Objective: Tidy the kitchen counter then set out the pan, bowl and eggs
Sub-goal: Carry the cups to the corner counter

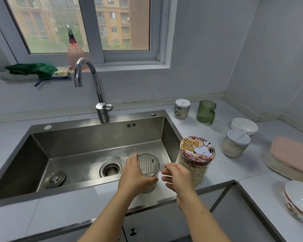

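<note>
My left hand (134, 173) grips a clear ribbed glass (150, 169) over the front right edge of the steel sink (77, 137). Just right of the glass, my right hand (177, 175) is apart from it, its fingers loosely curled and holding nothing. Behind the right hand a tall jar with a cartoon dog lid (196, 154), filled with pale grain, stands on the counter. A white patterned bowl (300, 201) sits at the right edge. No pan or eggs are in view.
On the counter to the right stand a small lidded jar (182, 109), a green cup (205, 111), a white lidded bowl (244, 126), a glass jar with a white lid (234, 144) and a pink-lidded container (292, 157). A faucet (93, 84) rises behind the sink.
</note>
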Available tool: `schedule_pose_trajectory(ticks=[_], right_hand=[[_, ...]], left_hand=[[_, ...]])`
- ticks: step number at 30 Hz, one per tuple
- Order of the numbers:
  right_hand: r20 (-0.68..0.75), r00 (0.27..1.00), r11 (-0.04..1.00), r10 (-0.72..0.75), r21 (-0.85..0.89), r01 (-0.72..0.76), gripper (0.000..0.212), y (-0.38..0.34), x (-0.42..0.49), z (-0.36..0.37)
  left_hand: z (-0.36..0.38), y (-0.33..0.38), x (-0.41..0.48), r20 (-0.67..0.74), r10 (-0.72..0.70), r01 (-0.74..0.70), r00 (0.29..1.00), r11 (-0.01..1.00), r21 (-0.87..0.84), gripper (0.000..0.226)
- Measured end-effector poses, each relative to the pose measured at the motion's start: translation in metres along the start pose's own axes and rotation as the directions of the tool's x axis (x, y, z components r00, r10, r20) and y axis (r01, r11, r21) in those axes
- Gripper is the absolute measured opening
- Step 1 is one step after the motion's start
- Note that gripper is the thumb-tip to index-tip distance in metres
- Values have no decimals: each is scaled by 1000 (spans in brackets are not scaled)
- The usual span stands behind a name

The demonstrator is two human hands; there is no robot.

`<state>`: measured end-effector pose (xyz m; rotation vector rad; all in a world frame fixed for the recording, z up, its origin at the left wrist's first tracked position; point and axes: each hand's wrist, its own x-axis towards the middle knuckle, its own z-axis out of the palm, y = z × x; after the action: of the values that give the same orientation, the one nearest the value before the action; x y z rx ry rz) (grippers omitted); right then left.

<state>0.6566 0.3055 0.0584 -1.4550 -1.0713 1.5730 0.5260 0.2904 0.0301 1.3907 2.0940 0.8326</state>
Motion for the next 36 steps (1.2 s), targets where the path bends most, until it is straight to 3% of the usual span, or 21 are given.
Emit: schedule_pose_trajectory(ticks=[14,21,36], right_hand=[[47,999,999,7,-35,-6,12,0,1,-2],[24,1000,999,-18,-27,18,11,-5,-4,-13],[-120,956,951,-266,129,281,16,-91,-1,-24]], left_hand=[[1,-7,-3,-76,-50,38,996,987,-158,96],[-6,10,-4,-117,-97,79,988,985,-152,94],[-53,94,52,-220,79,-153,972,927,-344,89]])
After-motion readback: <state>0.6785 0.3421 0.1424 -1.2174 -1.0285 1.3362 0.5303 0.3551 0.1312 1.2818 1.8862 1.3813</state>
